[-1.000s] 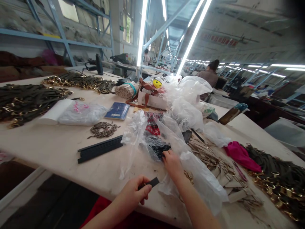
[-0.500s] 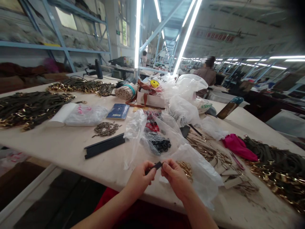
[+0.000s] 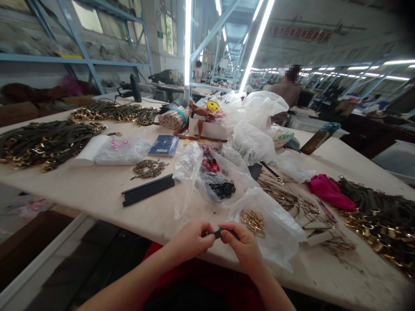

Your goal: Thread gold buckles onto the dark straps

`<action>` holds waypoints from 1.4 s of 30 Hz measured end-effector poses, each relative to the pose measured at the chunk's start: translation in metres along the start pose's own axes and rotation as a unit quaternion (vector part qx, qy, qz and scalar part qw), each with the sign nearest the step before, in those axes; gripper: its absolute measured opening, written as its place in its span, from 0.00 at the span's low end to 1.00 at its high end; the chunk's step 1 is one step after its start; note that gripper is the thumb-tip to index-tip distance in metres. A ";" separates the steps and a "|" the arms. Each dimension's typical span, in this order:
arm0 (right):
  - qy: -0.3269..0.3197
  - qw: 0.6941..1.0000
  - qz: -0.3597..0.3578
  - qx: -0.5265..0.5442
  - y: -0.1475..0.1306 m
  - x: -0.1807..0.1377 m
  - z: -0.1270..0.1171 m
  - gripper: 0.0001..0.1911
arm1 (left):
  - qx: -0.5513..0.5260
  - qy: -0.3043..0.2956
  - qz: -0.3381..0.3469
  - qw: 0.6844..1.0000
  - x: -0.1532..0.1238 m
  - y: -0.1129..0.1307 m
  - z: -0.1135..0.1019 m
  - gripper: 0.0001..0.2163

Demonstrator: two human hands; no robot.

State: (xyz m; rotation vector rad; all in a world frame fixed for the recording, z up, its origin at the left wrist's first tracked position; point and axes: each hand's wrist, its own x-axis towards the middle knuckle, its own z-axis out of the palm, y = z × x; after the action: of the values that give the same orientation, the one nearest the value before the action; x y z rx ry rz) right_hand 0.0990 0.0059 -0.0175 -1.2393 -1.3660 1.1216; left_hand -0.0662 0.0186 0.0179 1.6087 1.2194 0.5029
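Between my two hands, at the near edge of the table, is a short dark strip [image 3: 218, 233]. My left hand [image 3: 198, 237] pinches one end of it and my right hand [image 3: 238, 237] pinches the other, with the fingers hiding most of it. Just beyond my right hand, gold metal rings or buckles [image 3: 253, 223] lie on a white plastic bag [image 3: 282, 233]. Small black parts [image 3: 222, 188] sit in an open clear bag [image 3: 188, 172] ahead of my hands. A stack of long dark strips [image 3: 148, 190] rests to the left.
Bundles of dark straps with gold hardware [image 3: 48, 140] lie at the left, and more straps [image 3: 382, 216] at the right. A blue booklet [image 3: 164, 145], a coil of metal pieces [image 3: 148, 168], beige strips [image 3: 292, 203] and a pink cloth [image 3: 330, 192] are on the table [image 3: 106, 190]. A person [image 3: 285, 93] is farther back.
Both hands have come slightly lower and nearer to me with the dark strip, which shows less between the fingers. The gold pieces beyond the right hand are more exposed. The view has shifted a little.
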 end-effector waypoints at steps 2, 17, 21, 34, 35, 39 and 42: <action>-0.012 1.000 0.016 0.024 0.002 0.000 0.002 0.13 | 0.005 0.022 0.007 1.000 -0.002 0.001 0.002 0.07; -0.031 0.990 0.064 0.125 0.009 -0.016 0.010 0.22 | -0.066 0.022 0.048 0.996 -0.012 -0.015 0.006 0.16; -0.066 0.977 0.120 0.162 0.014 -0.018 0.011 0.18 | -0.027 0.019 0.049 0.998 -0.018 -0.008 0.002 0.16; -0.113 0.941 0.148 0.281 0.021 -0.030 0.016 0.15 | 0.112 0.069 -0.013 0.991 -0.023 -0.007 0.009 0.12; -0.085 0.953 0.136 0.257 0.018 -0.029 0.016 0.16 | 0.096 0.064 -0.008 0.993 -0.023 -0.006 0.010 0.12; 0.063 0.986 0.098 0.117 0.008 -0.023 0.015 0.17 | -0.002 0.051 0.023 0.998 -0.024 -0.004 0.013 0.08; 0.128 0.988 0.069 0.042 0.006 -0.018 0.012 0.14 | -0.074 0.018 0.037 0.996 -0.020 -0.005 0.013 0.08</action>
State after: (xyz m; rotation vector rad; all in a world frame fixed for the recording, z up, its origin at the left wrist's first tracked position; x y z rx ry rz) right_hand 0.0886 -0.0124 -0.0260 -1.3807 -1.0441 1.0617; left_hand -0.0664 -0.0047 0.0131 1.5282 1.1259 0.6563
